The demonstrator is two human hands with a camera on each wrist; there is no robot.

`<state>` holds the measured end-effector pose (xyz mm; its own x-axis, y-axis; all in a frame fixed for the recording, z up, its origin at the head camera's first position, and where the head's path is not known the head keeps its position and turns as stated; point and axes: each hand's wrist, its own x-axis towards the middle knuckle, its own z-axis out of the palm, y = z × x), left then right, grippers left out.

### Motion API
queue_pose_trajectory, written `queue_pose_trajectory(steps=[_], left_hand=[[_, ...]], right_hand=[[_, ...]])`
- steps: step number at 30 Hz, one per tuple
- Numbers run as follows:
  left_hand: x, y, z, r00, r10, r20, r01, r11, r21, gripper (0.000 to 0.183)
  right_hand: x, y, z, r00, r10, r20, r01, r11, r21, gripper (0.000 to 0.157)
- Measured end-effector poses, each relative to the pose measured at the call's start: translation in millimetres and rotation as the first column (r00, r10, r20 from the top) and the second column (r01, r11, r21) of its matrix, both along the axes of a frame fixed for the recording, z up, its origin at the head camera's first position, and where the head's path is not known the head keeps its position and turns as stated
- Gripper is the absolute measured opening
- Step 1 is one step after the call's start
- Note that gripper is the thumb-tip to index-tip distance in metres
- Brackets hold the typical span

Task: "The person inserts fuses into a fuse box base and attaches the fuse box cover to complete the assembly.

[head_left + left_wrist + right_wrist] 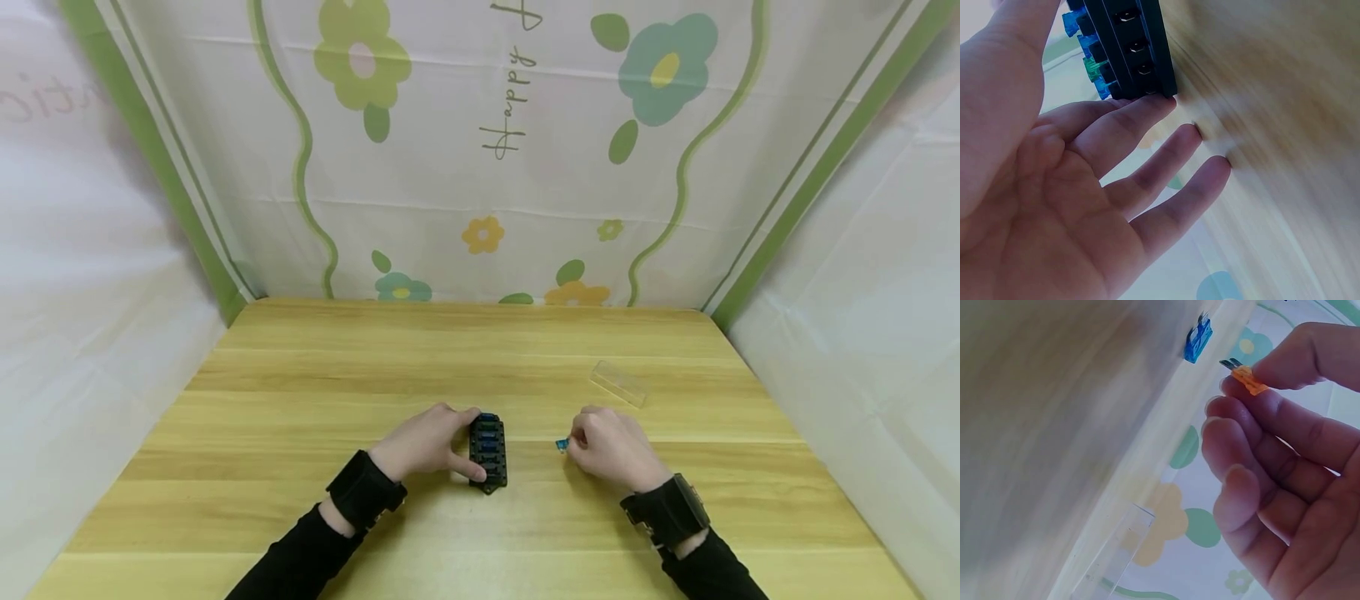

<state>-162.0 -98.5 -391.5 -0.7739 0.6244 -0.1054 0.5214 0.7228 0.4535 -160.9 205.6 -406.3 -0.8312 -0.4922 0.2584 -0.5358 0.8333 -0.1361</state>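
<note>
In the head view a black fuse box (491,450) lies on the table, with a row of fuses in its slots. My left hand (423,447) steadies it, thumb at the near end and index finger at the far end. Blue and green fuses (1092,67) stick out of its top in the left wrist view; the other left fingers are spread beside it. Between thumb and index finger, my right hand (611,448) pinches an orange blade fuse (1249,380), its metal prongs pointing outward. Close by, a blue blade fuse (1198,342) lies on the table.
A clear plastic cover (619,384) rests on the wooden table (360,350) beyond my right hand. White cloth with printed flowers (480,183) hangs behind the table's far edge, and pale cloth walls stand on both sides.
</note>
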Motion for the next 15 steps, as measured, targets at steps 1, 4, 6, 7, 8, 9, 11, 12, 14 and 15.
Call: queue_pose_trajectory(steps=[1, 4, 6, 7, 8, 9, 11, 12, 14, 15], left_hand=[[0.3, -0.2, -0.3, 1.000, 0.000, 0.001, 0.000, 1.000, 0.000, 0.098], [0.4, -0.6, -0.9, 1.000, -0.002, 0.001, 0.002, 1.000, 0.006, 0.098], [-0.1, -0.6, -1.4, 1.000, -0.006, -0.007, 0.006, 1.000, 0.008, 0.098], [-0.4, -0.5, -1.3, 1.000, -0.006, -0.009, 0.006, 1.000, 0.009, 0.098], [-0.7, -0.4, -1.2, 1.000, -0.006, -0.011, 0.007, 1.000, 0.010, 0.098], [-1.0, -0.3, -1.1, 1.000, -0.006, -0.012, 0.007, 1.000, 0.008, 0.098], [-1.0, -0.1, -0.6, 1.000, -0.006, -0.008, 0.006, 1.000, 0.009, 0.098], [-0.9, 0.0, -0.3, 1.000, -0.004, -0.003, 0.004, 1.000, 0.011, 0.098], [-0.8, 0.1, 0.1, 1.000, -0.002, 0.007, 0.002, 1.000, 0.013, 0.098], [-0.8, 0.2, 0.3, 1.000, -0.001, 0.011, 0.001, 1.000, 0.015, 0.097]], right_hand=[[0.2, -0.2, 0.0, 1.000, 0.001, 0.002, -0.001, 1.000, -0.001, 0.020], [0.3, -0.6, 0.1, 1.000, 0.006, 0.009, -0.006, 1.000, -0.010, 0.018], [0.1, -0.8, 0.3, 1.000, 0.006, 0.009, -0.006, 1.000, -0.021, 0.015], [-0.1, -0.8, 0.5, 1.000, 0.007, 0.006, -0.007, 1.000, -0.029, 0.013], [-0.4, -0.7, 0.6, 1.000, 0.010, 0.003, -0.010, 0.999, -0.038, 0.012], [-0.7, -0.8, 0.7, 1.000, 0.013, -0.001, -0.014, 0.999, -0.046, 0.010], [-1.1, -0.6, 1.1, 1.000, 0.027, -0.007, -0.027, 0.997, -0.068, 0.007], [-1.4, -0.4, 1.2, 0.999, 0.038, -0.009, -0.039, 0.996, -0.081, 0.006], [-1.9, -0.2, 1.3, 0.998, 0.063, -0.012, -0.064, 0.993, -0.102, 0.006], [-2.3, -0.1, 1.2, 0.997, 0.078, -0.014, -0.079, 0.990, -0.114, 0.006]])
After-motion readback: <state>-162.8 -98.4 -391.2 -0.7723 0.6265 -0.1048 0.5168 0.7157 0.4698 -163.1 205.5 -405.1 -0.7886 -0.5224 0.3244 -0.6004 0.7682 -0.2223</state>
